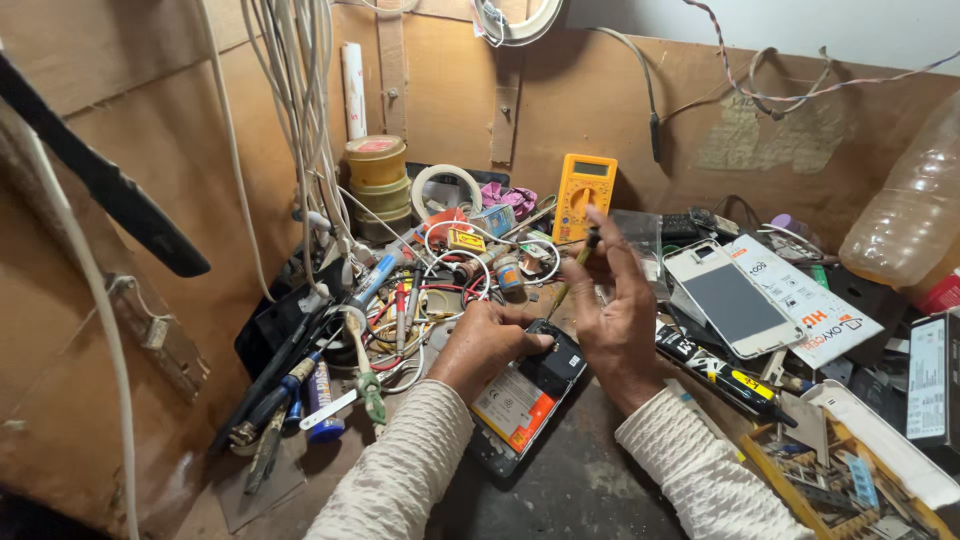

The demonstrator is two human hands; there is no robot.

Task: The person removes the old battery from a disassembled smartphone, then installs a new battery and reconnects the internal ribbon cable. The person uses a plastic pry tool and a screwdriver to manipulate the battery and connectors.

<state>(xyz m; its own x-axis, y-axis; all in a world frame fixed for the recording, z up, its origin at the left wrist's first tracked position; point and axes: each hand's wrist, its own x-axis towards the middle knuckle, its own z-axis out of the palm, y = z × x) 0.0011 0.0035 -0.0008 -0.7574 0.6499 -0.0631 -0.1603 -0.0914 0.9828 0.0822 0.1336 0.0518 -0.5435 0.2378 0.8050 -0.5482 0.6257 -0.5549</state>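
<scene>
An opened phone [520,400] lies back-up on the dark bench, its orange-and-white battery showing. My left hand [485,345] rests on the phone's upper left edge and holds it down. My right hand [612,320] hovers just above and to the right of the phone's top end. Between thumb and fingers it grips a thin screwdriver [578,262], whose tip points down toward the phone's top. Both arms wear cream knitted sleeves.
A yellow multimeter [585,195] leans on the back board. Tape rolls [377,175], tangled wires [440,270] and pens crowd the left. At right lie a white phone [735,300], a black tube [715,370], a parts tray [850,470] and a plastic bottle [910,200].
</scene>
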